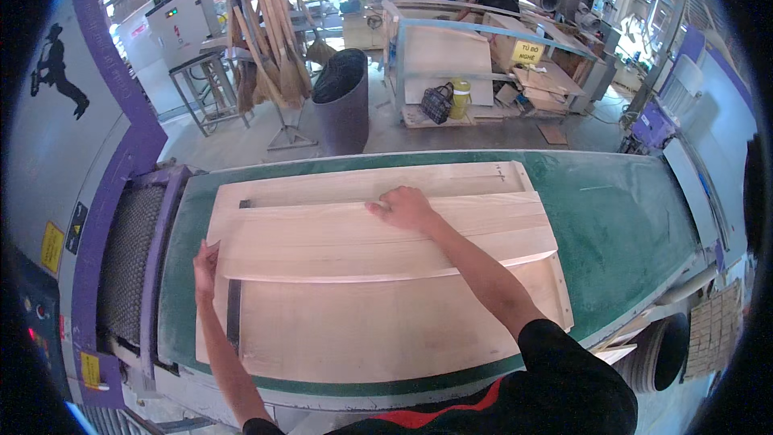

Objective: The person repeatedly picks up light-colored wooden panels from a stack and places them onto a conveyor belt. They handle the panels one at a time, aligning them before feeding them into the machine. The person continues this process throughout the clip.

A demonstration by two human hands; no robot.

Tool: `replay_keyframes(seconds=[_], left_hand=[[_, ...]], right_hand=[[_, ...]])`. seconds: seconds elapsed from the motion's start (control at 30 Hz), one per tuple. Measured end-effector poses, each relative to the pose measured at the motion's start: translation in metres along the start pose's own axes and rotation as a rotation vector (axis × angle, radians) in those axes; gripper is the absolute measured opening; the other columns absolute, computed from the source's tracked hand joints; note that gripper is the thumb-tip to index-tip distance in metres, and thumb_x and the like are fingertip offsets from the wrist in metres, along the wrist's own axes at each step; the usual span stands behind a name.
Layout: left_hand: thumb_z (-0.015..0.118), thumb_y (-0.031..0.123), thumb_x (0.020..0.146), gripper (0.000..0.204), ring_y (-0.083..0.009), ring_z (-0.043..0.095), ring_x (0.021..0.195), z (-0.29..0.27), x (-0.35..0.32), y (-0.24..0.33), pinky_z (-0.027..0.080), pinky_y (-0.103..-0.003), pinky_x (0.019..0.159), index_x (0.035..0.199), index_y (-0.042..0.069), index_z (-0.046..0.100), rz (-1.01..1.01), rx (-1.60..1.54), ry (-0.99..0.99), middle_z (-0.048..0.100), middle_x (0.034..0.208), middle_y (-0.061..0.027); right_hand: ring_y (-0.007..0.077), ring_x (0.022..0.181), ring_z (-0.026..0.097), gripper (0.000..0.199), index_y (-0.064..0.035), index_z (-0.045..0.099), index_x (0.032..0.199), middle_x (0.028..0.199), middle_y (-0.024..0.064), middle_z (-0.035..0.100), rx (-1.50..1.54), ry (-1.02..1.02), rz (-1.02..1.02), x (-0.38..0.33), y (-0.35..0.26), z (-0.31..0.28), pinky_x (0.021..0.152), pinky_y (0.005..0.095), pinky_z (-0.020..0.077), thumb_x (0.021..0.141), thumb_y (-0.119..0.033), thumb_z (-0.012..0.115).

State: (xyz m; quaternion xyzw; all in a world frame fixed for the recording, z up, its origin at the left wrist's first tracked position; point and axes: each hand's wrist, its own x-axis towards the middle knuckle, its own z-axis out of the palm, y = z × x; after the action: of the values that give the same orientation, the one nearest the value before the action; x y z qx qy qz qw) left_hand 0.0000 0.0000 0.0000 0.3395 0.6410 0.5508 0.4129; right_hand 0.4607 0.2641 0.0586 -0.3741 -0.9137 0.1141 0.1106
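Observation:
A long pale wooden board [338,234] lies across a framed wooden panel [378,326] on the green conveyor belt [620,201]. My right hand [405,209] is closed over the board's far edge near its middle, fingers curled and thumb along the top. Beside the left ends of the board and panel, my left hand [206,270] rests against the wood with its fingers stretched upward. Part of the panel is hidden beneath the board. Dark strips show on the panel near its left end.
To the left stands a purple and grey machine [121,137] with a dark roller opening. Beyond the belt are a tall dark bin [342,105], several brooms [270,48] and a crate of wood scraps [483,56]. Another machine [692,137] borders the right end.

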Motion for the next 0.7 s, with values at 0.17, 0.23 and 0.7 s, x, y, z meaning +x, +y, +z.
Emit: replay_keyframes(seconds=[0.17,0.23,0.7], left_hand=[[0.026,0.06,0.096,0.079,-0.0243,0.033,0.137,0.024,0.026,0.025,0.02,-0.034,0.115,0.146,-0.001,0.027,0.101,-0.303,-0.078,0.034,0.15,-0.0118],[0.026,0.06,0.096,0.08,-0.0246,0.033,0.137,-0.007,0.038,-0.001,0.023,-0.037,0.114,0.146,-0.002,0.026,0.096,-0.491,-0.362,0.034,0.149,-0.0123],[0.039,0.059,0.094,0.077,-0.0232,0.046,0.126,0.003,0.051,0.014,0.034,-0.037,0.107,0.142,-0.001,0.034,0.052,-0.222,-0.078,0.047,0.138,-0.0153]], right_hand=[[0.0323,0.097,0.062,0.065,-0.008,0.073,0.087,0.089,0.0169,0.068,0.003,-0.015,0.116,-0.002,-0.004,0.007,0.082,0.0461,0.0486,0.089,-0.064,0.04],[0.0339,0.098,0.061,0.062,-0.0068,0.071,0.089,0.093,0.0187,0.067,0.056,-0.101,0.107,0.0,-0.021,-0.009,0.084,0.0482,0.0471,0.09,-0.062,0.041],[0.0379,0.095,0.058,0.05,-0.0025,0.062,0.094,0.091,0.0206,0.061,-0.034,0.188,-0.432,0.02,-0.063,-0.063,0.084,0.0496,0.0454,0.092,-0.051,0.049]])
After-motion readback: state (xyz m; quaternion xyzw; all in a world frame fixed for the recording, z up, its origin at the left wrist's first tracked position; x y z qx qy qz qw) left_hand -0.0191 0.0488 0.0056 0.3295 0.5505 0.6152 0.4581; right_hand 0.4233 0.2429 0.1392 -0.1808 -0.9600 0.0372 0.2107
